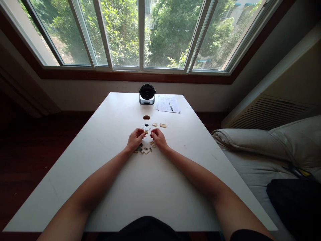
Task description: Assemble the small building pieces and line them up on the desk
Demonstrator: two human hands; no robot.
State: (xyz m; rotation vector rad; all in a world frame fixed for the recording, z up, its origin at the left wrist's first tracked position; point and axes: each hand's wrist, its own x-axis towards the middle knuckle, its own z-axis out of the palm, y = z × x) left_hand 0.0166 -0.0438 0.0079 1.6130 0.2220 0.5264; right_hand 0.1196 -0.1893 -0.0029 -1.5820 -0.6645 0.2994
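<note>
Within the left hand (136, 138), a small tan piece (146, 132)

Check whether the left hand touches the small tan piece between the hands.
Touching. The head view shows the left hand pinching the tan piece at its fingertips.

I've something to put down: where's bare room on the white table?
Between the left forearm and the table's left edge, and right of the right forearm. Crowded by small tan and grey bricks: around the left hand and right hand.

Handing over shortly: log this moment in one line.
left-hand grip: tan toy brick | right-hand grip: near it, contents unclear | white table: loose toy bricks
</note>
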